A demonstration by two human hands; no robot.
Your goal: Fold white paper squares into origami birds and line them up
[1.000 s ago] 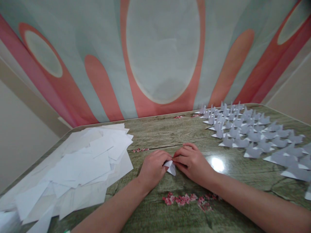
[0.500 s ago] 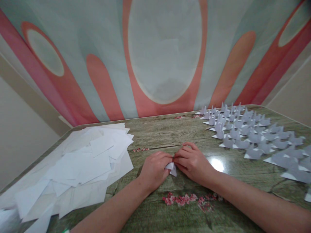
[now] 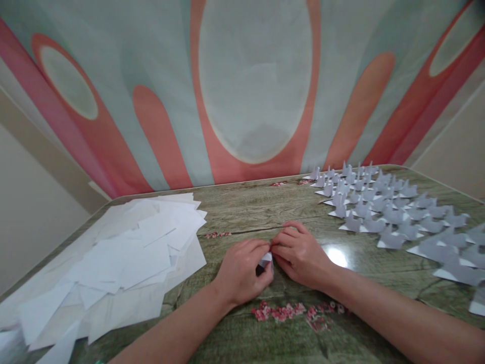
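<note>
A small folded piece of white paper [image 3: 266, 259] sits between my two hands just above the wood-patterned table. My left hand [image 3: 244, 268] grips it from the left, thumb below and fingers curled over the top. From the other side, my right hand [image 3: 297, 253] pinches its edge, its fingertips meeting those of the left. Most of the folded paper is hidden behind the fingers, so its full shape cannot be made out.
A loose pile of white paper sheets [image 3: 125, 263] spreads over the table's left side. Many folded white paper birds [image 3: 394, 215] stand in rows at the right. Behind the table [image 3: 242, 207] hangs a patterned backdrop [image 3: 253, 76].
My left thumb has moved right and up against the folded paper, covering the lower flap that showed before. My right hand stays nearly in place.
</note>
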